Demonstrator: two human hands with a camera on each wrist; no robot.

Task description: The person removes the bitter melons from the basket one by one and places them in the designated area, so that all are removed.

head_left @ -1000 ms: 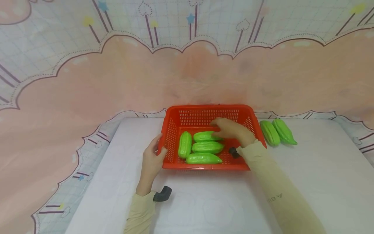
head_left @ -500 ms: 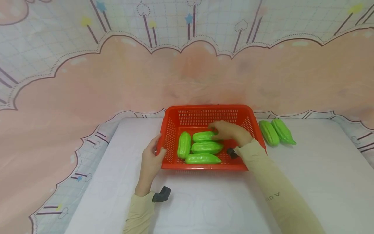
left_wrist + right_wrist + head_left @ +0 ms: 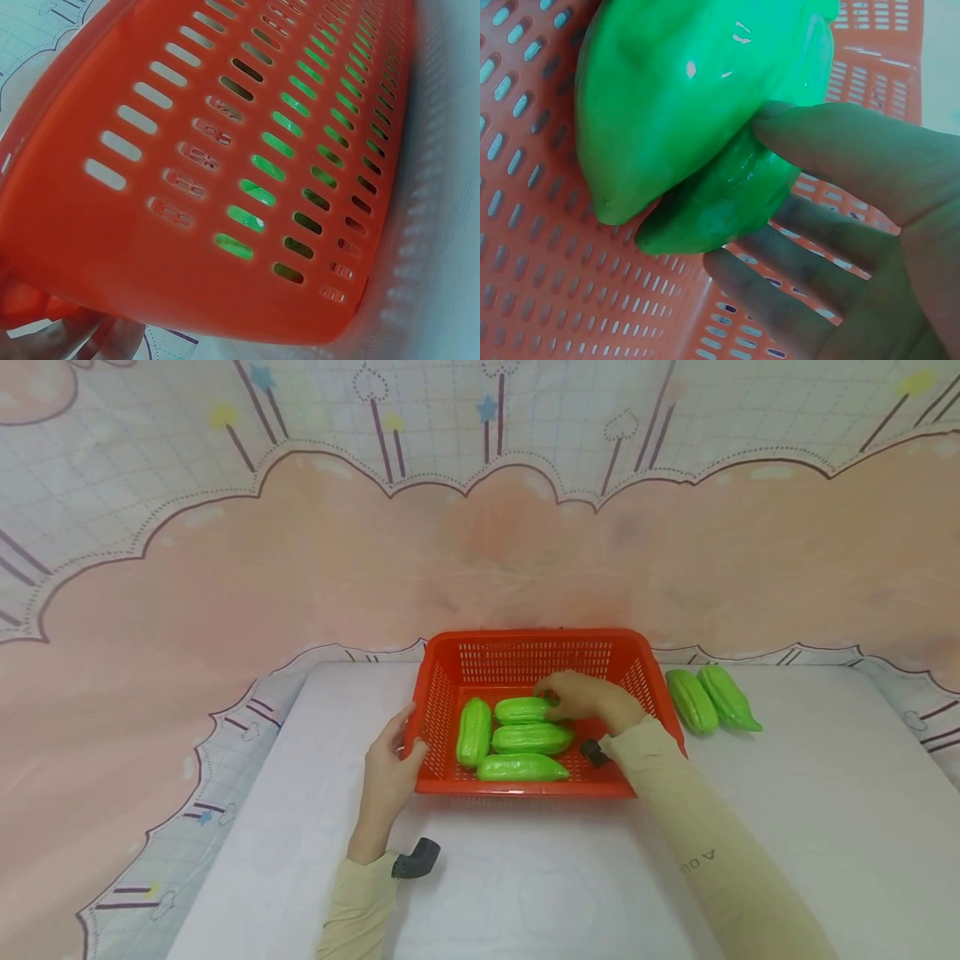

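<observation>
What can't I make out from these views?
Head: right end of the rear green vegetable, partly behind the right hand.
Left wrist: most of the left hand, cut off at lower left.
Left wrist: outlines of the vegetables, behind the slotted red basket.
Right wrist: upper end of the foremost vegetable, cut off by the top edge.

The beige-sleeved left arm [image 3: 356, 902] points toward the back edge of the surface [image 3: 810, 760], its wrist [image 3: 369, 841] bare below the hand. The left grip [image 3: 390, 767] has its thumb set apart from curled fingers. The right arm [image 3: 708, 847], sleeved likewise, slants inward from the surface's right side; the right grip [image 3: 588, 696] lies nearer the back edge, bent forward, thumb opposing curved fingers in a pinch.
</observation>
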